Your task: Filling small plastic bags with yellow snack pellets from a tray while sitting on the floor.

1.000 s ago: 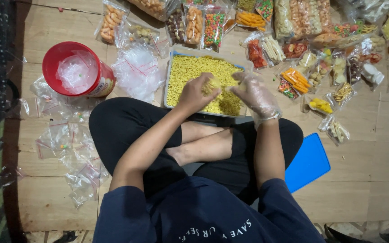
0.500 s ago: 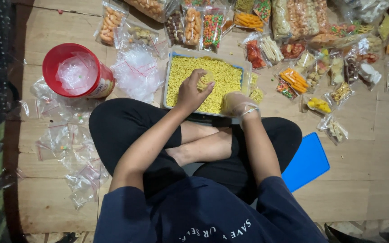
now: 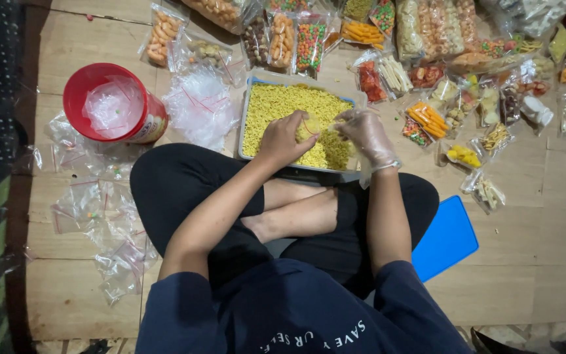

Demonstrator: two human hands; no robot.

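Wooden floor (image 3: 545,216); tray (image 3: 249,98) heaped with fine yellow snack (image 3: 283,108).

One rectangular tray (image 3: 250,111) of yellow crumbly snack. One round red plastic tub (image 3: 76,88) lined with clear plastic. One flat blue plastic lid (image 3: 445,238). One loose heap of empty clear plastic bags (image 3: 199,105) beside the tray. Two hands: bare left hand (image 3: 282,139), right hand (image 3: 367,133) in a clear plastic glove. Filled small snack packets (image 3: 427,118): too many and too overlapped to count exactly.
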